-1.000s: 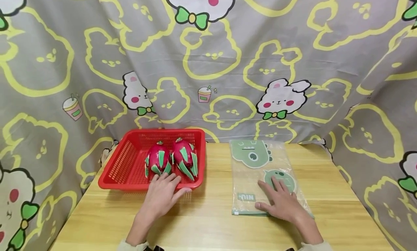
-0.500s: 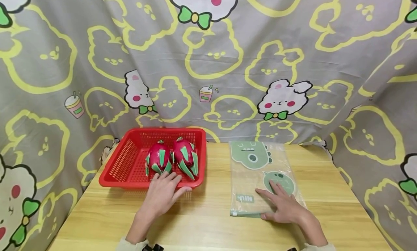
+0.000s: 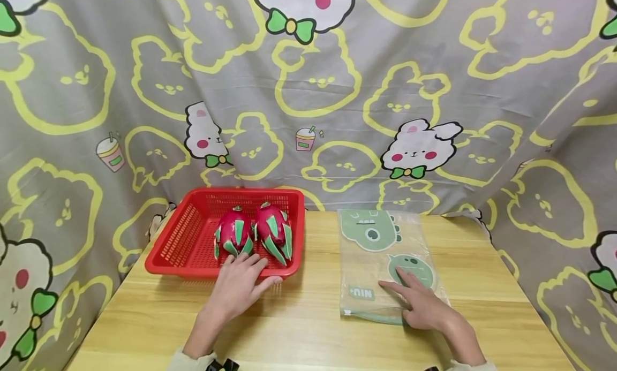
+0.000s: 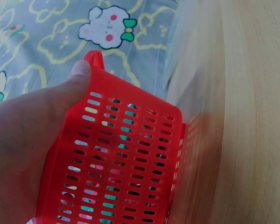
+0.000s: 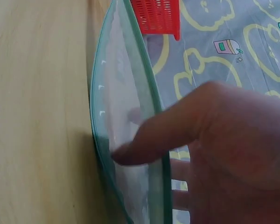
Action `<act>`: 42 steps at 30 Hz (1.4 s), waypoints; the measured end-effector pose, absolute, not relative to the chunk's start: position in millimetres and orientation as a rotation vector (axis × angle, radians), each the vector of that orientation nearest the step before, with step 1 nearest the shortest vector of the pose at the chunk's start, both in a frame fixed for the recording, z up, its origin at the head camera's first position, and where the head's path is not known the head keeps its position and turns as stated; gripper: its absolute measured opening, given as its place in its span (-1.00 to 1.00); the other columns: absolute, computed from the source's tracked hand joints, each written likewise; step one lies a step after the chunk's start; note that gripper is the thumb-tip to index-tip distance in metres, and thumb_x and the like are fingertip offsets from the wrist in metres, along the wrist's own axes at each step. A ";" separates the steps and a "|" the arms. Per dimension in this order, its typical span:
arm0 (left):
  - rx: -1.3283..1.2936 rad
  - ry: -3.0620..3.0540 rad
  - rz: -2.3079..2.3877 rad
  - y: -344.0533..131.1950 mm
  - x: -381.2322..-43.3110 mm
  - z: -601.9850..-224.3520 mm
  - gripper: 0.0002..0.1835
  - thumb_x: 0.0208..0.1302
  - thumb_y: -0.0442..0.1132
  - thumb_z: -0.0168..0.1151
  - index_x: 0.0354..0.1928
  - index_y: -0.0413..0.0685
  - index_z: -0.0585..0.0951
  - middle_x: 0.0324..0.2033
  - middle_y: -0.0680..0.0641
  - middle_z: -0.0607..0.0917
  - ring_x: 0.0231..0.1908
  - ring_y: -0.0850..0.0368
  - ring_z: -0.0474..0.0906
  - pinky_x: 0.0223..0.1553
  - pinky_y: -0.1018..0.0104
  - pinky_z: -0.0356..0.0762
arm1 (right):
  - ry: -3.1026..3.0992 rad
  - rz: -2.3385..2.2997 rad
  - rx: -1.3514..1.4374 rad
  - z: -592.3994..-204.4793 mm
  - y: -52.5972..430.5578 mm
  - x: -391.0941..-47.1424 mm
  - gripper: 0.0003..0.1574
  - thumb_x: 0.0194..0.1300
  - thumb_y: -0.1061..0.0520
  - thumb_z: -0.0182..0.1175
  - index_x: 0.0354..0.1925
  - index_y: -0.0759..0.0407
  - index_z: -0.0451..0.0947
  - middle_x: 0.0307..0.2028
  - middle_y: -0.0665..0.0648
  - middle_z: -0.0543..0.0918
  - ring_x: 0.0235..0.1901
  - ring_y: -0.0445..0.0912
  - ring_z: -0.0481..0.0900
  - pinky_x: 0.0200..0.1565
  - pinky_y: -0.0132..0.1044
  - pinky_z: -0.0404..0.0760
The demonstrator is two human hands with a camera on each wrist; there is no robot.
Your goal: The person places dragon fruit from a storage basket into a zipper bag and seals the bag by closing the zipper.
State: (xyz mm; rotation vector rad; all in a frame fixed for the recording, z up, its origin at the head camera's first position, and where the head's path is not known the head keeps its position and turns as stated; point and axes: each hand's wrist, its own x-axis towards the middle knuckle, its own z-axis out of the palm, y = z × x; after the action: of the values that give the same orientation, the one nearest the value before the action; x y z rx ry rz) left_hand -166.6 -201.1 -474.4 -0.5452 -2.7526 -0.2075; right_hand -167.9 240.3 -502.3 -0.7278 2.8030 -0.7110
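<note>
Bag [image 3: 370,269] — long axis pointing away, zip edge [image 3: 373,318] nearest

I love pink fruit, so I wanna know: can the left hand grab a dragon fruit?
Probably yes. The left hand is on the near rim of the red plastic basket, fingers right by the dragon fruits, and the basket's open top seems to leave the way free.

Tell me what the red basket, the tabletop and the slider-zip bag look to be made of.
Red basket: probably moulded plastic, lightly glossy, from its even colour and regular slots.
Tabletop: wood or wood-look laminate with a soft sheen; the grain shows, the core doesn't.
Slider-zip bag: most likely clear, shiny plastic film; the tabletop's grain shows through it.
</note>
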 end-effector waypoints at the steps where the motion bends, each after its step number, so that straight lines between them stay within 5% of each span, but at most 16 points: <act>1: -0.546 -2.755 -0.209 -201.0 -166.6 -474.2 -0.30 0.37 0.46 0.03 0.02 0.02 0.74 -0.02 -0.06 0.75 0.04 -0.19 0.62 0.08 -0.29 0.48 | 2.804 -0.727 -0.741 -502.0 241.3 -167.8 -0.12 0.03 0.46 0.20 0.36 0.06 0.52 0.46 0.60 0.14 0.39 0.61 0.08 0.19 0.57 0.23; 9: -0.554 -2.760 -0.206 -200.3 -166.2 -473.6 -0.32 0.40 0.43 0.00 0.04 0.01 0.73 0.00 -0.04 0.76 0.06 -0.20 0.61 0.10 -0.30 0.46 | 2.810 -0.823 -0.750 -491.5 246.8 -168.7 -0.59 0.54 0.24 0.08 0.25 0.11 0.62 0.39 0.58 0.30 0.36 0.49 0.29 0.25 0.41 0.34; 23: -0.543 -2.794 -0.199 -200.3 -164.4 -471.7 -0.33 0.43 0.41 0.00 0.06 0.00 0.72 0.03 -0.08 0.74 0.13 -0.27 0.59 0.15 -0.31 0.43 | 3.075 -0.942 -0.735 -476.7 242.8 -168.5 -0.59 0.56 0.25 0.07 0.29 0.14 0.57 0.26 0.25 0.59 0.29 0.22 0.51 0.25 0.22 0.44; 29: -0.544 -2.780 -0.190 -200.0 -164.6 -471.8 -0.33 0.42 0.41 0.02 0.05 0.00 0.72 0.02 -0.08 0.74 0.09 -0.23 0.61 0.12 -0.29 0.45 | 3.204 -0.938 -0.717 -471.8 241.6 -171.1 -0.58 0.56 0.26 0.05 0.29 0.09 0.57 0.14 0.12 0.68 -0.03 -0.02 0.66 0.01 0.05 0.62; 36: -0.538 -2.779 -0.191 -200.1 -163.4 -471.8 -0.37 0.41 0.40 0.06 0.01 0.02 0.73 -0.02 -0.06 0.75 0.03 -0.17 0.62 0.04 -0.24 0.48 | 3.358 -1.005 -0.660 -461.1 241.9 -167.9 -0.53 0.54 0.31 0.05 0.31 0.07 0.56 -0.05 0.02 0.69 -0.42 -0.24 0.44 -0.30 -0.25 0.48; 42: -0.540 -2.782 -0.202 -200.0 -164.0 -472.4 -0.35 0.41 0.40 0.04 0.04 0.01 0.73 0.01 -0.08 0.74 0.08 -0.22 0.61 0.10 -0.29 0.45 | 3.258 -1.348 -0.522 -445.4 242.3 -159.6 -0.50 0.60 0.26 -0.02 0.39 0.02 0.49 -0.33 0.09 0.63 -0.70 -0.27 0.19 -0.56 -0.30 0.34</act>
State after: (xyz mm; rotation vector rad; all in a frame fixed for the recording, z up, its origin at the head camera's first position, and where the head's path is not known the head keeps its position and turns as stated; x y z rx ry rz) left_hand -164.0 -200.0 -472.4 -0.5403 -2.7822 -0.2019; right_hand -159.6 242.3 -445.4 -0.5225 3.2580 -1.3478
